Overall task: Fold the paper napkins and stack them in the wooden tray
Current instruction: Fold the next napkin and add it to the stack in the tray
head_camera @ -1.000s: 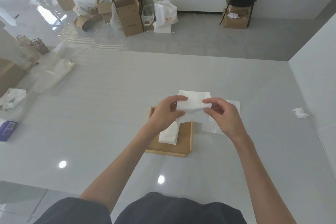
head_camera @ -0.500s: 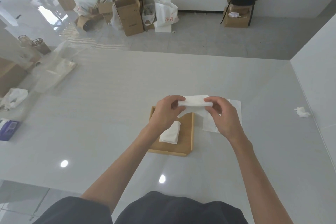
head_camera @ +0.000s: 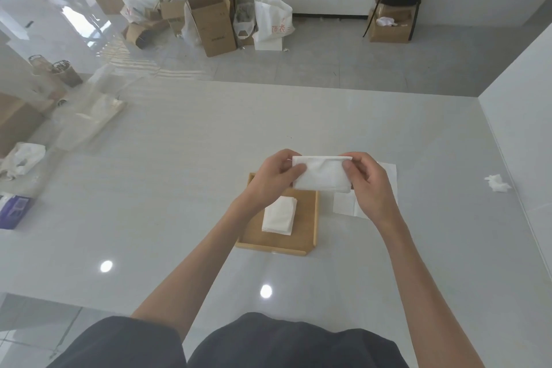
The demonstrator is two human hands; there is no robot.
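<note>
In the head view, just right of the frame's centre, both hands hold one white napkin point(head_camera: 322, 173) up in the air above the far end of the wooden tray point(head_camera: 306, 218). The left hand point(head_camera: 273, 178) pinches its left edge and the right hand point(head_camera: 369, 185) pinches its right edge, fingers point(head_camera: 348, 165) and thumbs clamped on the paper at both ends. The napkin hangs as a narrow, doubled band with its fold line along the top, so it looks folded at least once; whether another fold is intended cannot be told. Below it, in the tray's left half, lies a small stack of folded napkins point(head_camera: 279, 215), square to the tray and touching its floor; the right half of the tray shows bare wood. Just right of the tray, flat on the tabletop point(head_camera: 179, 173), lies unfolded napkin paper point(head_camera: 345, 205), partly hidden by the right hand; how many sheets cannot be counted. By my judgement the task is mid-way: several napkins are done, one is in hand and not yet placed, and some wait. A crumpled tissue point(head_camera: 497, 183) lies near the right edge.
</note>
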